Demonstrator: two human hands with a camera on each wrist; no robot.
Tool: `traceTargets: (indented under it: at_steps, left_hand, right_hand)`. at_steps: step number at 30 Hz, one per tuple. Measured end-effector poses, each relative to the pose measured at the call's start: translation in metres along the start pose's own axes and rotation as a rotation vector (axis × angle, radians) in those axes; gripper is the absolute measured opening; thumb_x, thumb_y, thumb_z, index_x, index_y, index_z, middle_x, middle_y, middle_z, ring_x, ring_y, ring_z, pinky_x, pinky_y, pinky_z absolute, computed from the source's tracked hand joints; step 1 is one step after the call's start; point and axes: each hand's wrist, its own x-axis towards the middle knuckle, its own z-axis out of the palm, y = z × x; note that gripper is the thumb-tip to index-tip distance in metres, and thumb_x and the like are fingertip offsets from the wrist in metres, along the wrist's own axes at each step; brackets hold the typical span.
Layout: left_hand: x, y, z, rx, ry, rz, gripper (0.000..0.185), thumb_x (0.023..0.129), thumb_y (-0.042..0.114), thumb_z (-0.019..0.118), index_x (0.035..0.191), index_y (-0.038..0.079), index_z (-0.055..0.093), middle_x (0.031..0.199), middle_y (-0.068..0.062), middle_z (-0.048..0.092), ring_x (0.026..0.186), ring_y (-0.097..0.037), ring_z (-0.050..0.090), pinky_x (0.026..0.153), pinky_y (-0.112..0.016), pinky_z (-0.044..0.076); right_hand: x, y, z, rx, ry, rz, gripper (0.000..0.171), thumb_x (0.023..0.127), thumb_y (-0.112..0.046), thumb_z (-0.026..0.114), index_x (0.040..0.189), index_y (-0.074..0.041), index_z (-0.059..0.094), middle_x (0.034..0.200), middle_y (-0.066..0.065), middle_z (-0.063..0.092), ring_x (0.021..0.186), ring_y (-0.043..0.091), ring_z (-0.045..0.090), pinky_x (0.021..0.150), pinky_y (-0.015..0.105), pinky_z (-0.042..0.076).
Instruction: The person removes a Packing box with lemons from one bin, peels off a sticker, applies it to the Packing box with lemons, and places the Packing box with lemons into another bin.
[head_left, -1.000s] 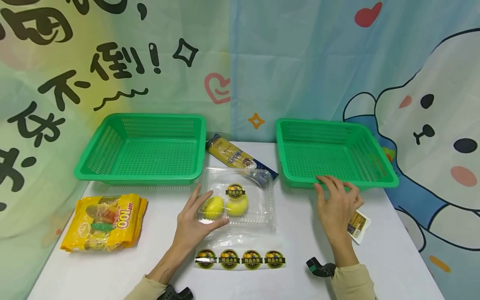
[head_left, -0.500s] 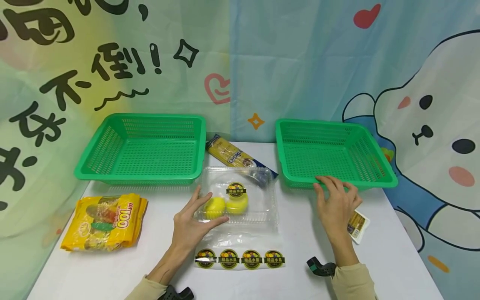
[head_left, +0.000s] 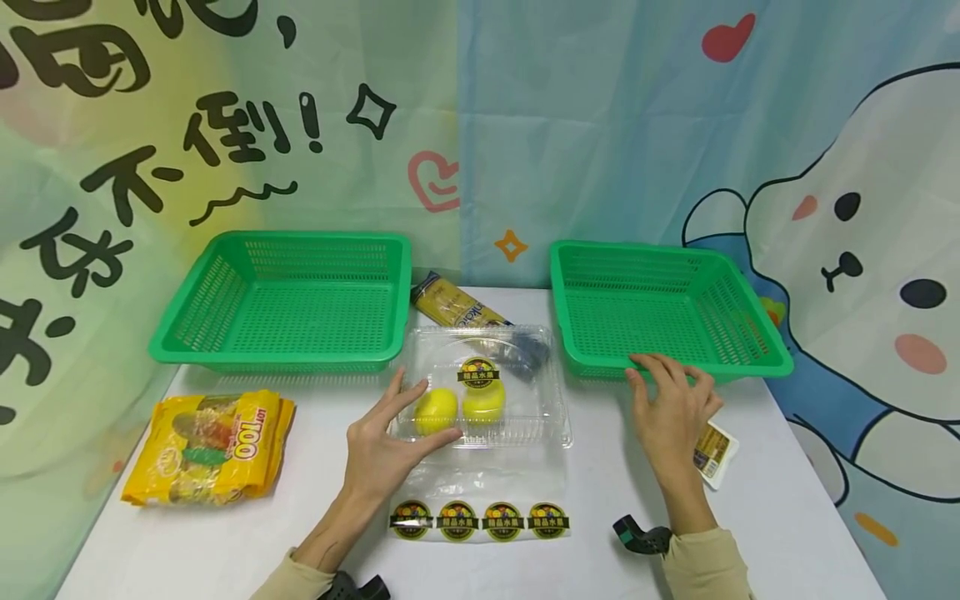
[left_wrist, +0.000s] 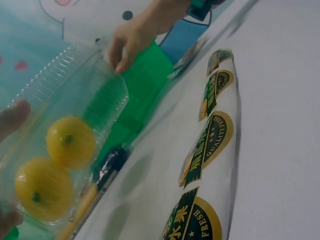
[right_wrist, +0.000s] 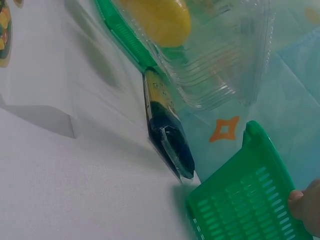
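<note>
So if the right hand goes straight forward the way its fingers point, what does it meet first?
The right hand already has its fingertips at the near rim of the right green basket, so it would meet that rim first, though real contact is unclear.

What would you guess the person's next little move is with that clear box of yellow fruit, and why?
Probably carry the clear box sideways toward the right green basket. The left hand grips its near corner and it looks lifted and tilted, while the right hand rests on that basket's front rim, as if steadying it.
</note>
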Motion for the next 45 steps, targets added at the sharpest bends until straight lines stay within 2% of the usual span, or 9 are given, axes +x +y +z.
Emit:
traceTargets:
  at_steps: [9,20,23,26,30,33,38,41,45]
  left_hand:
    - [0.001,0.015,0.001,0.007,-0.003,0.065,0.078,0.062,0.036,0.102,0.130,0.011,0.074,0.151,-0.024,0.053,0.134,-0.042,0.058,0.108,-0.051,0.049]
    - [0.038,0.039,0.003,-0.016,0.027,0.117,0.076,0.063,0.035,0.102,0.129,0.010,0.075,0.154,-0.021,0.052,0.134,-0.044,0.057,0.104,-0.054,0.054]
    - [0.052,0.046,0.005,-0.025,0.035,0.085,0.076,0.065,0.036,0.101,0.132,0.013,0.074,0.154,-0.021,0.052,0.113,-0.041,0.072,0.080,-0.038,0.065]
    - [0.065,0.054,0.009,-0.030,0.038,0.040,0.076,0.066,0.040,0.100,0.134,0.019,0.073,0.156,-0.018,0.052,0.089,-0.038,0.078,0.049,-0.029,0.051]
    - [0.079,0.062,0.016,-0.051,0.045,0.007,0.076,0.067,0.043,0.099,0.135,0.022,0.072,0.158,-0.013,0.050,0.122,-0.039,0.069,0.084,-0.035,0.063]
    - [0.087,0.066,0.023,-0.070,0.049,0.017,0.077,0.067,0.043,0.099,0.135,0.021,0.072,0.158,-0.012,0.051,0.144,-0.035,0.051,0.109,-0.051,0.052]
    - [0.100,0.071,0.036,-0.087,0.025,0.044,0.076,0.068,0.044,0.098,0.135,0.019,0.072,0.158,-0.013,0.049,0.148,-0.027,0.047,0.109,-0.051,0.052]
    - [0.109,0.074,0.044,-0.086,0.006,0.053,0.076,0.070,0.045,0.097,0.136,0.017,0.071,0.158,-0.015,0.049,0.122,-0.028,0.070,0.077,-0.040,0.064]
    - [0.121,0.077,0.058,-0.095,0.006,0.080,0.075,0.069,0.044,0.098,0.133,0.014,0.073,0.153,-0.017,0.055,0.109,-0.027,0.076,0.040,-0.029,0.040]
  right_hand:
    - [0.001,0.002,-0.003,-0.005,0.010,0.001,0.022,0.093,-0.012,0.079,0.114,-0.007,0.078,0.122,0.020,0.073,0.120,0.056,0.047,0.096,0.067,0.023]
    - [0.000,0.006,-0.005,-0.018,0.019,0.006,0.023,0.091,-0.012,0.081,0.114,-0.008,0.077,0.123,0.020,0.073,0.119,0.054,0.046,0.094,0.066,0.024]
    - [0.001,0.005,-0.005,-0.011,0.021,0.009,0.023,0.090,-0.012,0.081,0.113,-0.007,0.077,0.122,0.021,0.073,0.118,0.055,0.046,0.094,0.066,0.025]
    - [0.004,0.005,-0.006,0.004,0.025,0.009,0.023,0.089,-0.012,0.082,0.110,-0.007,0.078,0.120,0.022,0.073,0.116,0.055,0.046,0.093,0.066,0.026]
    - [0.007,0.005,-0.006,0.021,0.028,0.013,0.023,0.085,-0.013,0.084,0.108,-0.008,0.079,0.117,0.021,0.074,0.115,0.056,0.046,0.091,0.066,0.028]
    - [0.009,0.006,-0.006,0.019,0.020,0.023,0.024,0.084,-0.012,0.085,0.107,-0.009,0.080,0.117,0.020,0.075,0.114,0.054,0.045,0.090,0.065,0.029]
    - [0.007,0.008,-0.006,0.004,0.012,0.025,0.024,0.084,-0.012,0.086,0.107,-0.009,0.080,0.117,0.019,0.075,0.114,0.052,0.046,0.089,0.065,0.029]
    - [0.005,0.007,-0.004,0.005,0.014,0.021,0.024,0.083,-0.011,0.086,0.107,-0.009,0.081,0.116,0.018,0.075,0.114,0.052,0.046,0.088,0.065,0.029]
    - [0.005,0.006,-0.004,0.010,0.022,0.024,0.024,0.083,-0.012,0.086,0.107,-0.011,0.081,0.115,0.016,0.076,0.113,0.051,0.047,0.088,0.064,0.029]
